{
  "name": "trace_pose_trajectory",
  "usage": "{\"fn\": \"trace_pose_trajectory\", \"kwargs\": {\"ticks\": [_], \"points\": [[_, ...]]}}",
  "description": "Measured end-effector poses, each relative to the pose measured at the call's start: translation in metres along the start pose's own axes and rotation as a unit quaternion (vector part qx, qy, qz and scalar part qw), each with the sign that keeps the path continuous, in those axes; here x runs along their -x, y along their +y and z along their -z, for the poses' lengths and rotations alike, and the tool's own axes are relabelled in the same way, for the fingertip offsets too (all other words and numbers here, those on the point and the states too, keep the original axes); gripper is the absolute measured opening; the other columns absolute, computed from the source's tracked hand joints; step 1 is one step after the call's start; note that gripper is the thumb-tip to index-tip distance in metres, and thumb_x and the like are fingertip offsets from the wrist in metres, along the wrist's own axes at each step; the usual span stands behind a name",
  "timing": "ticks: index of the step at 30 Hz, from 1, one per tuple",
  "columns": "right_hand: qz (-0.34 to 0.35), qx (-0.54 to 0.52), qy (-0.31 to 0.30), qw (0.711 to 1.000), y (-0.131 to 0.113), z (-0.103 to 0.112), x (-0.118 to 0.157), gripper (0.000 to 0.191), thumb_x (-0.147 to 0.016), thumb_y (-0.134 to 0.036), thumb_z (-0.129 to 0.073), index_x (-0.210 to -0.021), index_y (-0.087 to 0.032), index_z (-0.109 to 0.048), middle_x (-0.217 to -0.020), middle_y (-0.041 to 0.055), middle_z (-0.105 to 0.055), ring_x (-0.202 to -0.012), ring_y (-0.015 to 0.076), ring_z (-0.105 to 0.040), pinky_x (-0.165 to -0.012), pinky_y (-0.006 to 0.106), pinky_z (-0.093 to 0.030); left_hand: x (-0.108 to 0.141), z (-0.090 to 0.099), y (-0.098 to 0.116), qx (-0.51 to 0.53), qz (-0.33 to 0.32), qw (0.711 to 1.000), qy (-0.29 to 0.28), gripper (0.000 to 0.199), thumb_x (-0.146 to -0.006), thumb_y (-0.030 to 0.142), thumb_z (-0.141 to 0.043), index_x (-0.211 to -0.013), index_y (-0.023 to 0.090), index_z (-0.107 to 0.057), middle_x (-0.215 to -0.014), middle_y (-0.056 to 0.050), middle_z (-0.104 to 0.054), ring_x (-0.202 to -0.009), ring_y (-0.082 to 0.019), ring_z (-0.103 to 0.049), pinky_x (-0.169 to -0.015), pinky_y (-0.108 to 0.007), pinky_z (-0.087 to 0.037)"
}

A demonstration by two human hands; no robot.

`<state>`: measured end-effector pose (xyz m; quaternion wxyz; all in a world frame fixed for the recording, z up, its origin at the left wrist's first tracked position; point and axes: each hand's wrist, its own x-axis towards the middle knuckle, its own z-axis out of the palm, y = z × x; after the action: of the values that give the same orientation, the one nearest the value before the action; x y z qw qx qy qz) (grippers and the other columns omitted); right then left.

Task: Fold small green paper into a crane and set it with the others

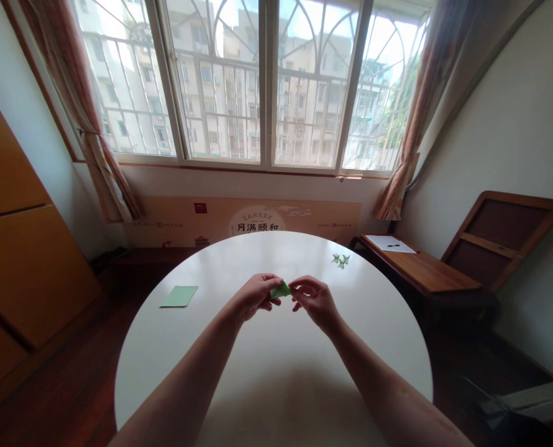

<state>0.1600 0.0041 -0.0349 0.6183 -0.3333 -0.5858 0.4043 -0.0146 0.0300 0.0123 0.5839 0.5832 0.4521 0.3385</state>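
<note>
A small piece of folded green paper (281, 290) is held up over the round white table, between both hands. My left hand (256, 294) is closed on its left part, the thumb lying along the top. At its right end the fingertips of my right hand (316, 300) pinch the paper. Fingers hide part of the folds. To the left lies a flat square of light green paper (179, 296). Three small folded green paper figures (341, 260) sit together near the table's far right edge.
The white round table (276, 360) reaches close to the low wall under the window. A wooden bench (425, 267) with a white sheet of paper (391, 244) and a dark pen-like item stands to the right. An orange-brown cabinet (29, 267) is at the left.
</note>
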Motion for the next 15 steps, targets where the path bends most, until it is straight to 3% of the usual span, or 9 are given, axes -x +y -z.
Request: {"fn": "trace_pose_trajectory", "kwargs": {"ticks": [7, 15], "points": [[0.038, 0.042, -0.027, 0.998, -0.0011, 0.0017, 0.0020, 0.015, -0.077, -0.033, -0.080, -0.084, -0.020, -0.079, -0.088, 0.0033, -0.062, -0.058, 0.0120, -0.061, -0.041, 0.025, -0.057, 0.0020, 0.0046, 0.0021, 0.007, 0.010, 1.000, -0.023, 0.032, -0.074, 0.044, -0.076, -0.077, 0.014, -0.065, -0.062, -0.001, -0.061, -0.051, -0.011, -0.055, -0.044, -0.020, -0.033], [0.008, 0.043, -0.056, 0.997, -0.0060, 0.0072, 0.0024, 0.022, -0.075, -0.037, -0.082, -0.087, -0.019, -0.078, -0.087, 0.0045, -0.067, -0.061, 0.0141, -0.065, -0.045, 0.025, -0.057, 0.0058, 0.0057, 0.0063, -0.004, 0.010, 1.000, -0.027, 0.029, -0.068, 0.039, -0.080, -0.072, 0.015, -0.065, -0.058, 0.001, -0.059, -0.050, -0.010, -0.051, -0.045, -0.021, -0.030]]}}
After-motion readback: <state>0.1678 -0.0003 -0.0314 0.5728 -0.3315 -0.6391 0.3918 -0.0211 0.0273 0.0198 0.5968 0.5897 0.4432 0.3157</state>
